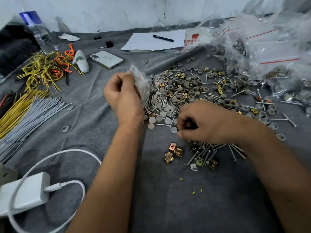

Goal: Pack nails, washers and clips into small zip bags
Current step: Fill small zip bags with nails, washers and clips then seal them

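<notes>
My left hand (pixel 122 96) grips a small clear zip bag (pixel 141 83) and holds it upright over the left edge of the pile. A wide pile of grey washers (pixel 170 91), nails (pixel 242 92) and brass clips (pixel 220 89) covers the grey cloth (pixel 94 101). My right hand (pixel 202 123) curls its fingers down at the pile's near edge, beside a grey washer (pixel 173 130); what it holds is hidden. Just under that hand lies a small heap of nails (pixel 207 153) and brass clips (pixel 173 152).
Filled zip bags (pixel 269 52) are stacked at the right back. At the left lie yellow and orange wires (pixel 45 68), grey ties (pixel 33 113), a white charger with cable (pixel 27 192), a phone (pixel 106 59) and a water bottle (pixel 37 29). Paper with a pen (pixel 156 39) lies at the back.
</notes>
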Demonstrator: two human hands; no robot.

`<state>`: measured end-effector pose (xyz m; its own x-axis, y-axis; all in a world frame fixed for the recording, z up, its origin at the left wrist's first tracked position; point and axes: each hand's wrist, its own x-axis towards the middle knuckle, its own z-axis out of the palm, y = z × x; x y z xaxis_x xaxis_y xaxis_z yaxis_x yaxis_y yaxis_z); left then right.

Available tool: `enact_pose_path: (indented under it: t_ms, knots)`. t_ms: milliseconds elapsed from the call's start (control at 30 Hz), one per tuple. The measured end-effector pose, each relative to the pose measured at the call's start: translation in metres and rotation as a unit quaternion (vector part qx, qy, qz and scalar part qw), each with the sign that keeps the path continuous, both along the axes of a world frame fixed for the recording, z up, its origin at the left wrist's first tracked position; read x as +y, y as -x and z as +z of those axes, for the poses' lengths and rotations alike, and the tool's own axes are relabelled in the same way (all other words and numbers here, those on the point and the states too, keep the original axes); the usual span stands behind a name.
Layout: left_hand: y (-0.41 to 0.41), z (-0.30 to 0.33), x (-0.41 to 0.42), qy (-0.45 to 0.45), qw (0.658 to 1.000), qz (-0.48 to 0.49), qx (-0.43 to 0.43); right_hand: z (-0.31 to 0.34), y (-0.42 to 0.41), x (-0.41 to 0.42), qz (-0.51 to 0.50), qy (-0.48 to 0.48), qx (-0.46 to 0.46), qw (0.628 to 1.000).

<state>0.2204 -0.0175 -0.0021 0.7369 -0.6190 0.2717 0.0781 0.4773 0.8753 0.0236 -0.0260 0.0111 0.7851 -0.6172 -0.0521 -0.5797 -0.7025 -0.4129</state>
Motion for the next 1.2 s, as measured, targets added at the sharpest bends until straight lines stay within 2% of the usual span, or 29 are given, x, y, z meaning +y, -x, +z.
enact_pose_path:
  t_ms: [100,167,233,267,333,400,467,533,800,1200]
  knots:
    - [-0.012,0.016,0.008,0.064,0.996,0.055,0.005,0.002,0.002,-0.005,-0.032,-0.020,-0.105,0.994]
    - [-0.019,0.027,0.015,0.133,0.988,0.074,-0.041,0.001,0.004,-0.007,-0.065,-0.030,-0.174,0.982]
    - [-0.023,0.031,0.021,0.151,0.980,0.063,-0.116,-0.001,0.003,-0.008,-0.090,-0.050,-0.220,0.970]
    - [-0.023,0.031,0.023,0.115,0.980,0.037,-0.160,-0.002,0.002,-0.009,-0.098,-0.068,-0.240,0.963]
    - [-0.017,0.025,0.021,-0.034,0.964,-0.041,-0.260,-0.004,0.001,-0.009,-0.115,-0.096,-0.273,0.950]
    - [-0.005,0.012,0.016,-0.160,0.915,-0.121,-0.349,-0.007,0.001,-0.011,-0.141,-0.084,-0.287,0.944]
    - [0.008,0.000,0.012,-0.211,0.880,-0.164,-0.393,-0.007,0.002,-0.013,-0.168,-0.048,-0.299,0.938]
    - [0.016,-0.007,0.010,-0.227,0.869,-0.199,-0.392,-0.007,0.004,-0.015,-0.190,-0.028,-0.329,0.925]
    - [0.021,-0.013,0.007,-0.191,0.895,-0.246,-0.320,-0.006,0.002,-0.014,-0.187,-0.028,-0.399,0.897]
    - [0.023,-0.014,0.003,-0.153,0.910,-0.216,-0.318,-0.001,0.006,-0.011,-0.176,0.004,-0.347,0.921]
